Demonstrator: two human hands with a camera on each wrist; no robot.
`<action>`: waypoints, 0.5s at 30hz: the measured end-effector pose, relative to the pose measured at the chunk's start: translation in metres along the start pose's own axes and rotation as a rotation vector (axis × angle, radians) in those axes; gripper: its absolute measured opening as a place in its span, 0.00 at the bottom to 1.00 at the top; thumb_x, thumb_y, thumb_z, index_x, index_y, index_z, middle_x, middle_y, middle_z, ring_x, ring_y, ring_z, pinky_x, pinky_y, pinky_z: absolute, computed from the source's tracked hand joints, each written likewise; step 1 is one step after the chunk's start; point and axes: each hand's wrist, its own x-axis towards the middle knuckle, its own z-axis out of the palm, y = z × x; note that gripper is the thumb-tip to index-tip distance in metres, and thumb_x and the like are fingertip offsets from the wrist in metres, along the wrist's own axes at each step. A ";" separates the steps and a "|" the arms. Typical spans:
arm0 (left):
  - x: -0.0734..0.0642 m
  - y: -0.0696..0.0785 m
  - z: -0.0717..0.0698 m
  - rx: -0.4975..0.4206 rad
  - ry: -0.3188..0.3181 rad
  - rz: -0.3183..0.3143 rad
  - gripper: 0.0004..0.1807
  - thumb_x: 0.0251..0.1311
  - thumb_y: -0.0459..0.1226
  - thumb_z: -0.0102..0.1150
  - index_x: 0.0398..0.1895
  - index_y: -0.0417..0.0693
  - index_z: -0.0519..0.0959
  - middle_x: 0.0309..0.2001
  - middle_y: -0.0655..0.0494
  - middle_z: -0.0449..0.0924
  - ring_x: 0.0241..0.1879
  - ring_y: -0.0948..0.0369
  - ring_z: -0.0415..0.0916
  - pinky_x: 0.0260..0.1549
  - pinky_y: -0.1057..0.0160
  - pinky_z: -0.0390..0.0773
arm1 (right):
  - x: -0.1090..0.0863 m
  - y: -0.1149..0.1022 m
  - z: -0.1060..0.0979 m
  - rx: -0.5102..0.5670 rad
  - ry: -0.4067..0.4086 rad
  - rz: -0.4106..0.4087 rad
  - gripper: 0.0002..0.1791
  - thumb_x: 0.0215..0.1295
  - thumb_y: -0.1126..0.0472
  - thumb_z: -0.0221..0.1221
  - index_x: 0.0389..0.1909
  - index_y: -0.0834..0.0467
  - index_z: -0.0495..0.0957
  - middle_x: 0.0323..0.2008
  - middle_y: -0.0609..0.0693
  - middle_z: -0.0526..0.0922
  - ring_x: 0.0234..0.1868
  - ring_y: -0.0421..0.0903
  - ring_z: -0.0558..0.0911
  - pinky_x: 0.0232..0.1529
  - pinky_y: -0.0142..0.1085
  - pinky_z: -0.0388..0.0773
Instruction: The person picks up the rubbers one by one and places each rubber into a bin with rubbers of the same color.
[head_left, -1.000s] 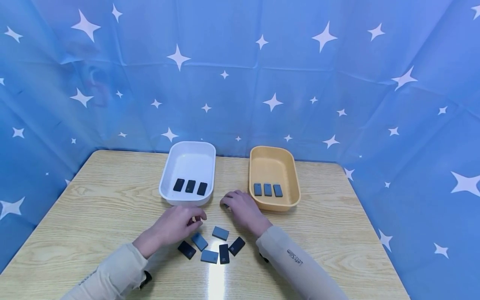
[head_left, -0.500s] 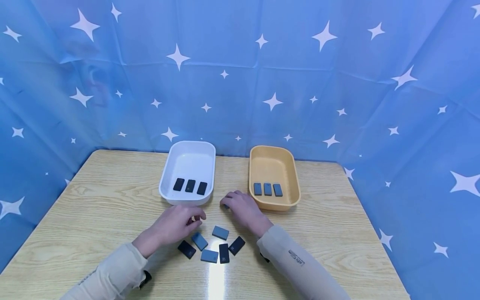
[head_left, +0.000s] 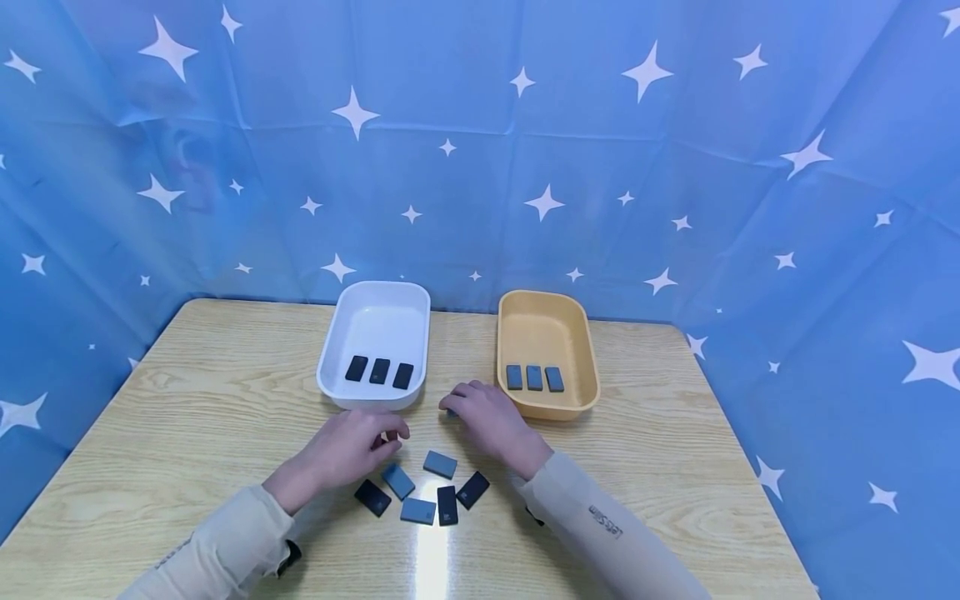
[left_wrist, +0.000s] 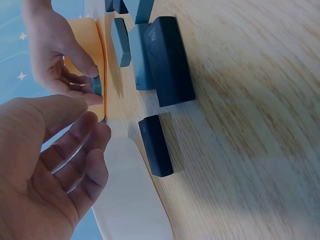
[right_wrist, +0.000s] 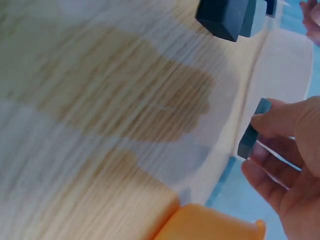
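Note:
My right hand [head_left: 491, 423] pinches a small flat blue-grey block [right_wrist: 254, 131] between thumb and fingers, in front of the gap between the two tubs. In the head view the fingers mostly cover that block. My left hand [head_left: 343, 450] hovers in front of the white tub, fingers loosely curled with nothing in them. Below the hands lie three blue-grey blocks, one of them a block [head_left: 439, 464] nearest the right hand, and three black blocks, including a black block [head_left: 372, 497] close under the left hand.
A white tub [head_left: 378, 400] at the back left holds three black blocks [head_left: 379, 372] in a row. To its right, an orange tub [head_left: 547, 408] holds three blue-grey blocks [head_left: 534, 377]. Behind the wooden table [head_left: 225, 375] hangs a blue curtain [head_left: 450, 83] with white stars.
My right forearm has shifted slightly, while the right hand keeps its pinch on the blue-grey block in about the same place. The left hand and the other blocks stay put.

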 end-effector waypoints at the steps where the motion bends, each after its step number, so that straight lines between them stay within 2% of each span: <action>1: 0.000 0.000 0.000 0.002 -0.001 -0.001 0.06 0.60 0.40 0.63 0.40 0.58 0.84 0.32 0.68 0.83 0.31 0.73 0.75 0.29 0.70 0.74 | -0.001 0.000 -0.001 0.000 0.002 -0.002 0.16 0.66 0.64 0.59 0.53 0.46 0.80 0.51 0.45 0.82 0.52 0.43 0.79 0.54 0.39 0.77; 9: 0.002 0.001 0.002 -0.013 -0.013 -0.008 0.06 0.60 0.39 0.63 0.40 0.57 0.84 0.32 0.67 0.82 0.30 0.73 0.74 0.27 0.71 0.72 | -0.009 -0.004 -0.013 0.015 0.027 -0.024 0.15 0.67 0.63 0.59 0.53 0.48 0.79 0.50 0.46 0.82 0.51 0.44 0.79 0.51 0.38 0.79; 15: 0.001 0.001 0.003 -0.017 -0.020 0.000 0.06 0.60 0.40 0.63 0.40 0.58 0.84 0.32 0.68 0.82 0.30 0.73 0.74 0.28 0.71 0.72 | -0.014 -0.004 -0.016 0.021 0.032 -0.030 0.16 0.66 0.60 0.60 0.53 0.47 0.79 0.48 0.46 0.81 0.46 0.44 0.79 0.42 0.36 0.80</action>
